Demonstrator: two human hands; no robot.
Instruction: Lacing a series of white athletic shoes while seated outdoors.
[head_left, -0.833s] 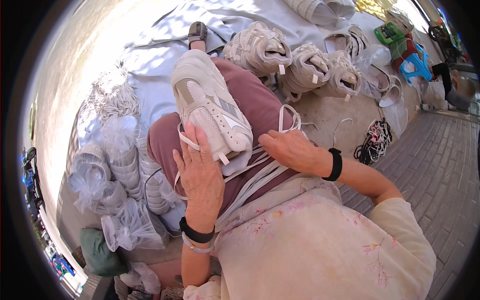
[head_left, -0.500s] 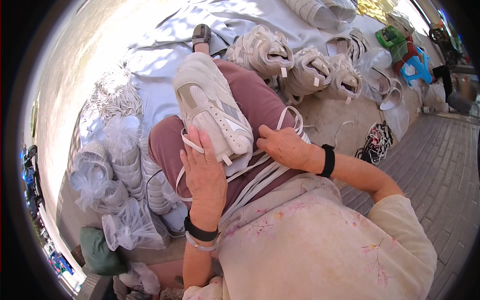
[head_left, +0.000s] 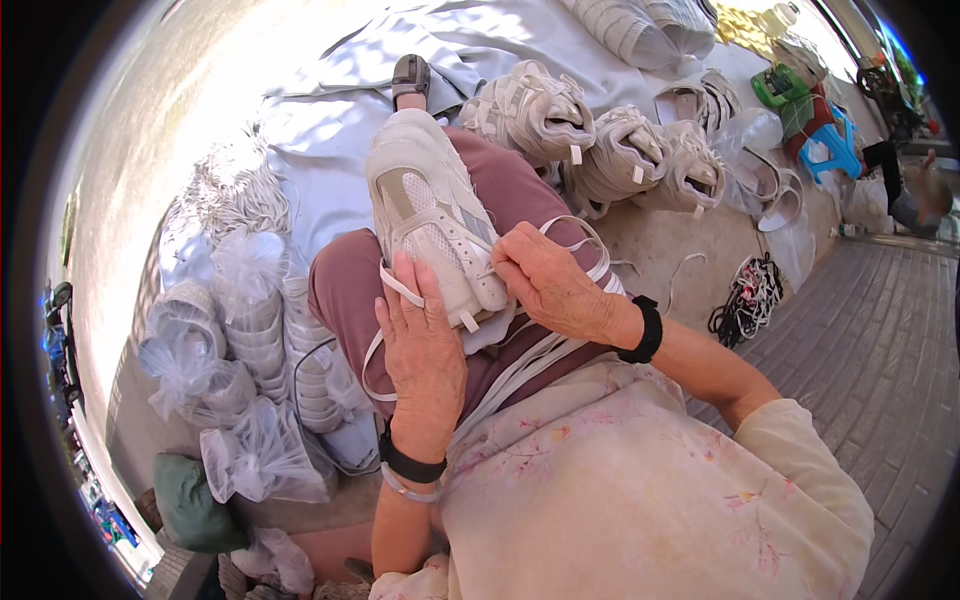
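Note:
On my lap lies a pale beige sneaker upper [head_left: 432, 215] with mesh panels and a row of eyelets, on top of what looks like a stack of similar uppers. My left hand [head_left: 422, 345] rests on its near left side, fingers stretched out and flat. My right hand [head_left: 545, 285] is closed in a pinch at the eyelet edge on the right, with a white shoelace [head_left: 500, 266] at the fingertips. The lace's tip is hidden. More loose white laces [head_left: 530, 362] trail across my thighs, and one loop stands up behind my right wrist.
Stacked shoe uppers [head_left: 625, 150] stand beyond my right knee. Plastic-bagged shoe parts [head_left: 262, 310] and a heap of laces [head_left: 235, 190] lie left. A dark lace bundle [head_left: 748, 298] is on the ground right, with a blue stool [head_left: 835, 148] farther back where another person sits.
My right hand has moved left and up from beside the thigh to the upper's eyelet edge. My left hand stays flat on the upper. The view has shifted slightly.

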